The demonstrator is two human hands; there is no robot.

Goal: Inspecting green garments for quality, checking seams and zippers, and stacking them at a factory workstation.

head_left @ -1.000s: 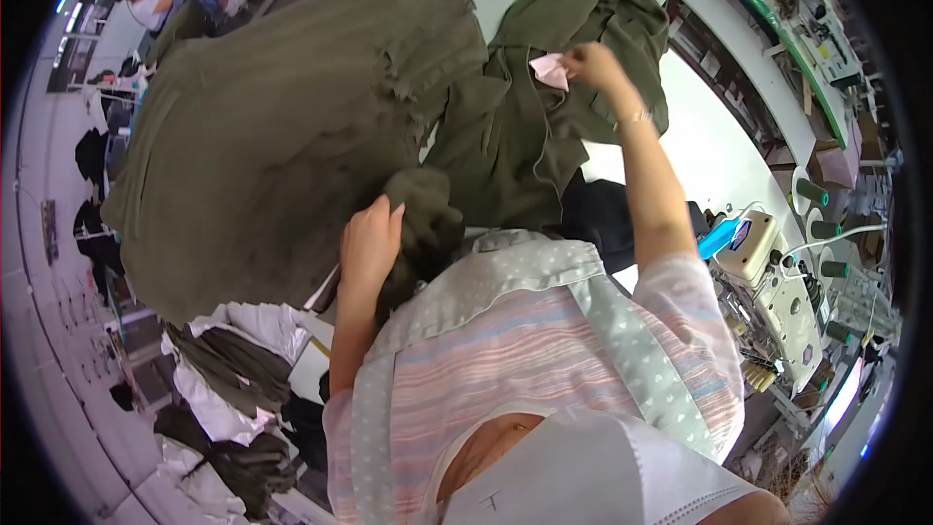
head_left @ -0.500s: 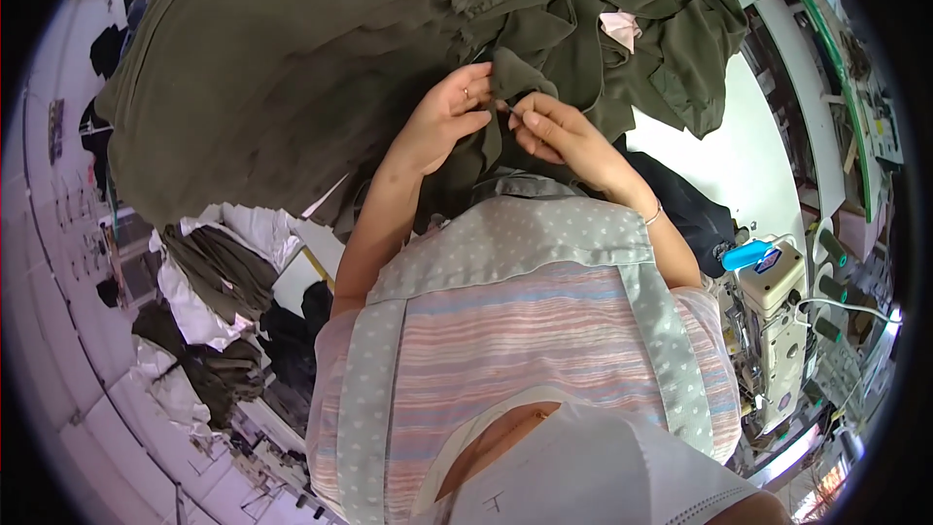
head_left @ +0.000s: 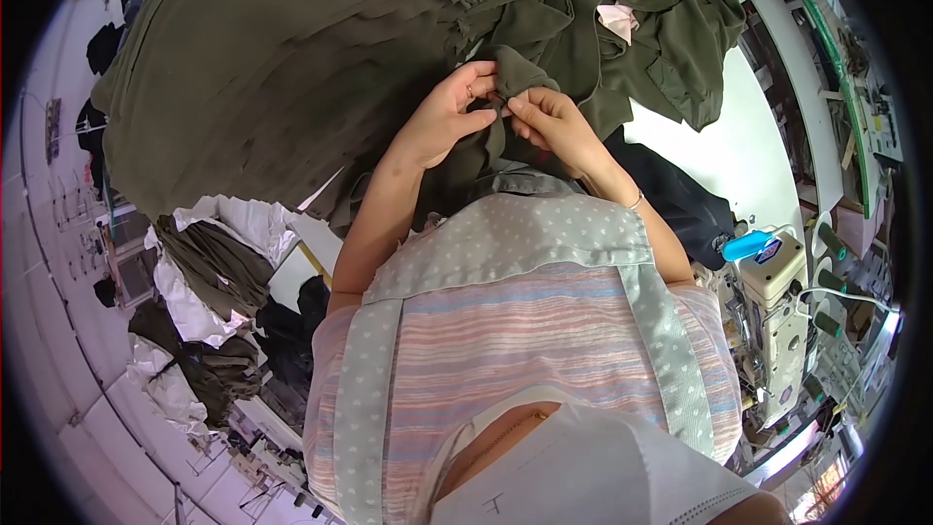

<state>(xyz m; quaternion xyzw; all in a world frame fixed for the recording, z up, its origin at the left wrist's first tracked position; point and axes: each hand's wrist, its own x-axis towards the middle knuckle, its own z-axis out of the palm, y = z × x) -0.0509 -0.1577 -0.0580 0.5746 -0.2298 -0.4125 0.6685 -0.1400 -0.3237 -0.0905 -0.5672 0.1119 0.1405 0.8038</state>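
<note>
Pinched between both sets of fingertips, a small fold of olive-green garment (head_left: 513,73), held up just in front of the chest. Left hand (head_left: 449,115) curled in from the left, thumb and forefinger nipping the cloth's edge; right hand (head_left: 549,117) mirrored from the right, fingers (head_left: 517,107) closed on the same fold, the two hands touching or nearly so at the pinch. Fold lying directly between the fingers, its long axis running away from the body and down toward the apron, neither hand clearly nearer. Beyond the hands, the rest of the garment heaped on the white table (head_left: 758,151), with a small pale pink tag or patch (head_left: 616,19) showing near the top of the heap. To the left, a broad stack of olive fabric (head_left: 282,58). To the right, a cream sewing machine (head_left: 773,306) with a blue cylinder-shaped part (head_left: 746,246) on top. Lower left, white bags (head_left: 238,224) stuffed with more dark green cloth. No readable signs discernible.
</note>
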